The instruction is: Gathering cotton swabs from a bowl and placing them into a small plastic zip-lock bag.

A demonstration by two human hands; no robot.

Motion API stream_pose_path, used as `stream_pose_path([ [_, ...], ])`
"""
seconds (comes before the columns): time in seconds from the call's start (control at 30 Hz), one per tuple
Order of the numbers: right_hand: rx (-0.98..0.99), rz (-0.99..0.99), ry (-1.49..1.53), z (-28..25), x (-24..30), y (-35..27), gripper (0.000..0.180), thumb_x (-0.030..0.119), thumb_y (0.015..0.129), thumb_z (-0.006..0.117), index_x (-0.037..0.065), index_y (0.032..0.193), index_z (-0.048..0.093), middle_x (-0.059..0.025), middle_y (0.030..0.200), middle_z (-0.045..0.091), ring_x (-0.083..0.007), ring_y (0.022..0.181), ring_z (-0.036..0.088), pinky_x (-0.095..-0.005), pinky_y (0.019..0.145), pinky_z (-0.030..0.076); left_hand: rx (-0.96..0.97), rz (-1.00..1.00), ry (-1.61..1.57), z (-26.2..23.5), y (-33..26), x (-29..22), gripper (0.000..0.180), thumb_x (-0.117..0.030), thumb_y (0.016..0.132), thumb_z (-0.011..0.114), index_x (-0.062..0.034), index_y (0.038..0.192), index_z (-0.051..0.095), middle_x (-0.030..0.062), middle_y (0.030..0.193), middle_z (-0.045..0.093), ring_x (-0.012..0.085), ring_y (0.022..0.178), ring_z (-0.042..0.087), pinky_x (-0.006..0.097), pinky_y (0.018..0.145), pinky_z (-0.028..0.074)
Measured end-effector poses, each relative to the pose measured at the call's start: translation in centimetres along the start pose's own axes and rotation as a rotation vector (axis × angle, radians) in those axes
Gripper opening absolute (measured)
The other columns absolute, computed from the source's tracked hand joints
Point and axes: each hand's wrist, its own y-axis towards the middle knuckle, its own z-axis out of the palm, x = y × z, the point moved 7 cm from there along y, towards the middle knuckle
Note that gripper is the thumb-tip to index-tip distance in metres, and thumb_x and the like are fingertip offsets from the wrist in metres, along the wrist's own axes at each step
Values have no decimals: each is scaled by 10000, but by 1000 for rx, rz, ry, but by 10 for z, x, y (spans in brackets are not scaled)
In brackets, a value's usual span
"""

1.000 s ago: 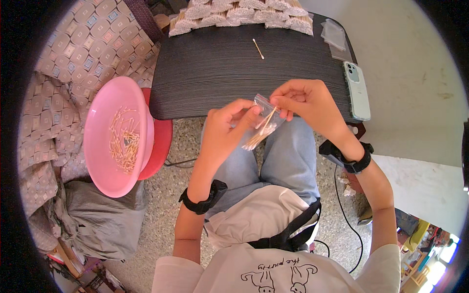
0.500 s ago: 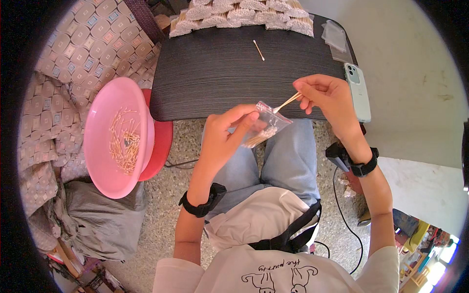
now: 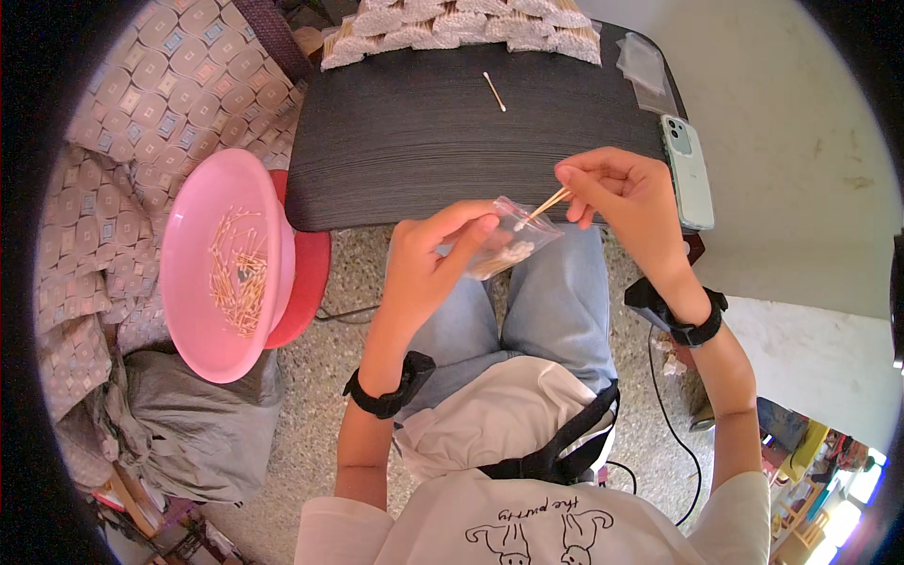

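Note:
My left hand [image 3: 439, 247] pinches a small clear zip bag [image 3: 496, 265] by its side, above my lap. Inside the bag lies a bundle of cotton swabs [image 3: 516, 252] with white tips. My right hand [image 3: 617, 193] is closed on a few more cotton swabs [image 3: 550, 204], thumb against fingertips. Their white ends reach down into the mouth of the bag. One loose cotton swab [image 3: 494, 92] rests on the dark table [image 3: 414, 141] beyond my hands.
A pink basin [image 3: 193, 273] holding many loose swabs stands at the left on a red stool [image 3: 311, 292]. Bundled swabs [image 3: 461, 28] are stacked along the table's far edge. A pale green phone [image 3: 690, 179] and clear empty bags [image 3: 643, 66] lie on the right side.
My right hand has moved slightly left and toward the bag. The swabs it holds have gone from the bag's rim into its opening. My left hand stays nearly still.

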Motion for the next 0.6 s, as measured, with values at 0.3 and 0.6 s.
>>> stream_pose_path([
  [0.3,84,-26,-83,26,1,-4,109,71,805,664,-21,859,647,-47,683,639,-75,584,592,-199,512,468,-39,16,39,4,1,1,177,-145,903,568,-12,1000,632,47,763,670,80,697,630,208,609,477],
  [0.6,266,-117,-158,29,10,-11,153,33,840,616,-53,962,649,-99,925,644,-102,814,606,-224,691,495,-30,-163,-125,1,0,15,186,-150,911,557,-6,1010,622,72,805,673,105,713,639,218,615,493],
])
